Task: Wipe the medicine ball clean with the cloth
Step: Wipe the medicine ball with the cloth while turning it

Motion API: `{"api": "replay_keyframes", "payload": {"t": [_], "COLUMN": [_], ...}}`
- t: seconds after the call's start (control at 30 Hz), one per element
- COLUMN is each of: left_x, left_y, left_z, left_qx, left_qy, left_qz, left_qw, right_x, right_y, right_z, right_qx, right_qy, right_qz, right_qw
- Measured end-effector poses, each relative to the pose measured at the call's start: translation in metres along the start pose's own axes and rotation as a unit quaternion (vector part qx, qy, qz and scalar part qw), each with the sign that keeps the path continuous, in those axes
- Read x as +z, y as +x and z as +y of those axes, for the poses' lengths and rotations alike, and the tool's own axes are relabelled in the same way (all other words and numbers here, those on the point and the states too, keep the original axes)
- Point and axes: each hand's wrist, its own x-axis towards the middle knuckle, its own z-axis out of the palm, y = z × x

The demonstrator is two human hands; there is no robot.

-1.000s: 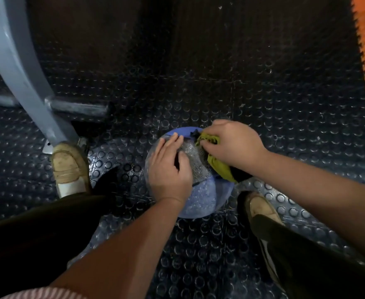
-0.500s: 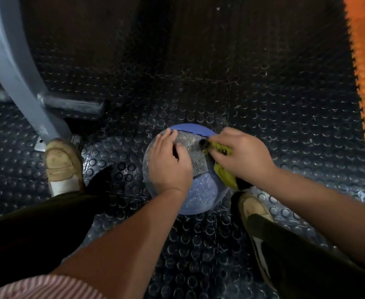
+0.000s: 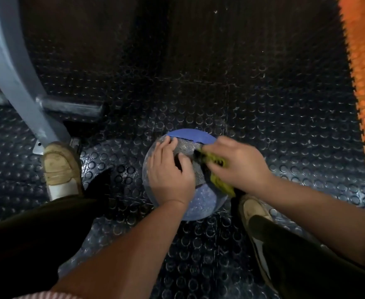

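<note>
A blue and grey textured medicine ball (image 3: 203,201) sits on the studded black floor between my feet. My left hand (image 3: 170,173) lies flat on top of the ball's left side, fingers straight, steadying it. My right hand (image 3: 239,165) grips a bunched yellow-green cloth (image 3: 218,180) and presses it on the ball's upper right side. The hand is motion-blurred. Both hands hide most of the ball's top.
My left shoe (image 3: 60,169) is planted left of the ball, my right shoe (image 3: 255,212) just right of it. A pale blue metal frame leg (image 3: 19,83) with a base bar stands at the left. An orange mat strip (image 3: 362,83) runs along the right edge.
My right hand has slid the cloth back and forth over the ball's upper right side. My left hand has stayed in place on the ball.
</note>
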Motion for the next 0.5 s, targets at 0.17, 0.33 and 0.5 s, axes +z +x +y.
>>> {"api": "replay_keyframes", "payload": {"t": [0.17,0.33,0.5], "left_x": [-0.003,-0.008,-0.007], "left_y": [-0.005,0.001,0.001], "left_z": [-0.007,-0.012,-0.011], "left_qx": [0.008,-0.008,0.005], "left_qy": [-0.013,-0.042,-0.032], "left_qz": [0.007,0.010,-0.011], "left_qw": [1.000,0.999,0.999], "right_x": [0.004,0.012,0.003], "right_y": [0.041,-0.013,-0.029], "right_z": [0.009,-0.006,-0.003], "right_qx": [0.117,0.039,-0.070], "right_qy": [-0.002,0.026,0.001], "right_qz": [-0.053,-0.011,-0.059], "right_qw": [0.992,0.999,0.996]}}
